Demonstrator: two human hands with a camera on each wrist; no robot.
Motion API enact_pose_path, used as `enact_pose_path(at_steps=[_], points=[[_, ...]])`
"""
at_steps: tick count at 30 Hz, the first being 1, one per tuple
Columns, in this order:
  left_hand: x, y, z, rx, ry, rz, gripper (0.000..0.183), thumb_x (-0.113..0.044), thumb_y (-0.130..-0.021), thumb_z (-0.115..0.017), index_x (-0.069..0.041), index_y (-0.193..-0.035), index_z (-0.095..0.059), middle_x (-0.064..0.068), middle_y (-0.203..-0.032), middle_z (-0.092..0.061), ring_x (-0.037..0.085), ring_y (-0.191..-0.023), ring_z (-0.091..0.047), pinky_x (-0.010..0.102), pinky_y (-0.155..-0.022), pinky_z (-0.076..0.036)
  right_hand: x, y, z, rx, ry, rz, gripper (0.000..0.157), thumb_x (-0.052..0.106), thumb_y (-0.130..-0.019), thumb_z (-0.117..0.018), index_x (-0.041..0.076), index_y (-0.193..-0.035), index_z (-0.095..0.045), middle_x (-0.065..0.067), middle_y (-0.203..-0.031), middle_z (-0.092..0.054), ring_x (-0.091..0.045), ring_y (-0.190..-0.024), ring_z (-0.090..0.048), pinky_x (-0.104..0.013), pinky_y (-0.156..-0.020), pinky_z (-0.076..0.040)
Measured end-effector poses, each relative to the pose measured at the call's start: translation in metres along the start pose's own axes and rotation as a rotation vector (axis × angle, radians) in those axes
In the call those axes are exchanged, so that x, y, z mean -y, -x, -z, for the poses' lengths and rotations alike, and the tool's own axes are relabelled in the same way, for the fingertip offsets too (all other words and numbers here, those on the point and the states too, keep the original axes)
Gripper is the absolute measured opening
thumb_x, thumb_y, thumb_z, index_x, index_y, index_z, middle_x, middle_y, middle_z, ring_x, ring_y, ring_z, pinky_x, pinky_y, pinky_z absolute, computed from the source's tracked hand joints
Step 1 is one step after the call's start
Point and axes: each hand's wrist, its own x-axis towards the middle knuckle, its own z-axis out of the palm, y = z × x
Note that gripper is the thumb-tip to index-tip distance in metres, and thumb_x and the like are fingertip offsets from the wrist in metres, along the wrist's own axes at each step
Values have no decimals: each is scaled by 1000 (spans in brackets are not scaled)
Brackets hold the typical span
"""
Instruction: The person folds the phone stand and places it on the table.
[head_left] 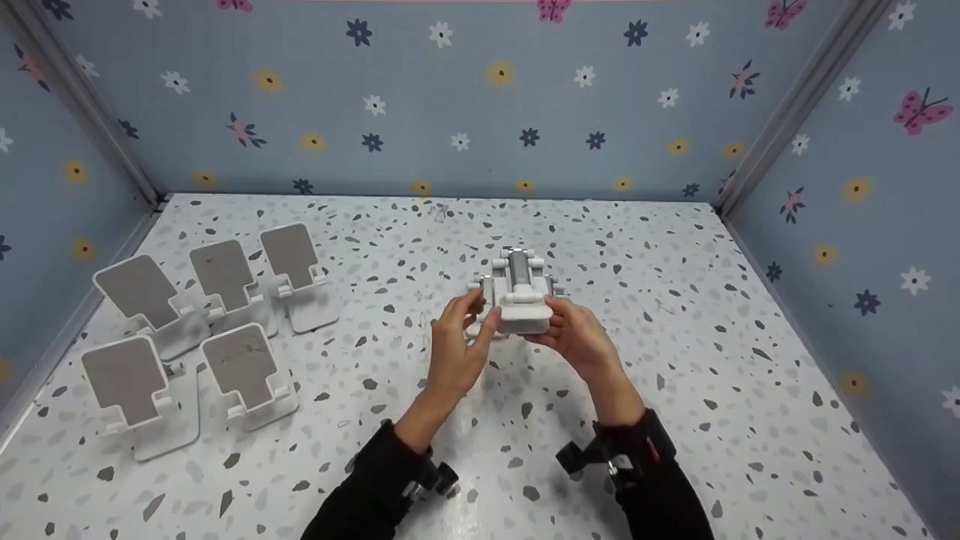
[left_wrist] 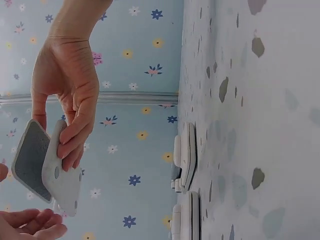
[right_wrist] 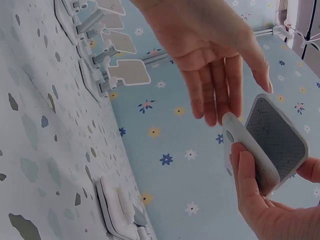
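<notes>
A white folding phone stand [head_left: 523,319] hangs above the table in front of me. My right hand [head_left: 581,341] pinches its right edge, thumb on top and fingers beneath. In the left wrist view the stand's two plates [left_wrist: 62,172] spread apart in a narrow V, grey padding on the inner face of one. My left hand [head_left: 459,349] is by the stand's left side, fingers extended and relaxed. In the right wrist view the left fingertips [right_wrist: 210,117] are right at the stand's edge. Folded stands [left_wrist: 187,155] lie on the table behind, partly hidden in the head view.
Several unfolded white phone stands [head_left: 240,367] with grey faces stand in two rows on the left of the speckled table [head_left: 420,450]. Blue flowered panels [head_left: 465,97] wall the table at the back and both sides. Black camera straps [head_left: 637,450] circle both wrists.
</notes>
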Motion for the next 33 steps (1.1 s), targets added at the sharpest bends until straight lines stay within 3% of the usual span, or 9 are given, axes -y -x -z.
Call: enact_pose_path(at_steps=[5,10,17,28,33], points=[[-4,-3,1,128,221,267,43,-22,-92,-48,9,-121,-45,19,-101,-58,24,-89,-58,32,-76,-50,1,1,-2,0,-5,1,34,11,-95,-33,-13,-117,-39,-9,-86,-64,-18,-80,-62,-30,-74,-50],[-8,-5,2,156,399,393,45,-16,-91,-49,13,-124,-40,24,-103,-56,28,-87,-60,33,-76,-50,-1,0,-2,-5,10,5,37,12,-95,-32,-14,-121,-37,-9,-88,-63,-17,-82,-61,-30,-74,-49],[-7,-3,2,122,446,415,42,-10,-90,-50,14,-124,-39,23,-100,-57,25,-86,-61,32,-75,-51,-5,0,-2,-11,8,21,34,9,-95,-34,-16,-117,-41,-9,-84,-65,-18,-79,-63,-30,-72,-50],[2,1,4,56,478,443,36,4,-85,-51,16,-118,-44,22,-88,-58,21,-73,-62,31,-71,-52,-14,-3,-8,-50,83,51,33,0,-94,-34,-22,-119,-37,-10,-88,-62,-14,-77,-62,-24,-69,-50],[3,2,8,96,448,431,38,1,-84,-56,14,-119,-45,22,-88,-60,23,-75,-63,31,-71,-52,-17,-4,-6,-71,98,62,33,0,-94,-36,-21,-119,-39,-10,-88,-62,-14,-75,-61,-23,-67,-49]])
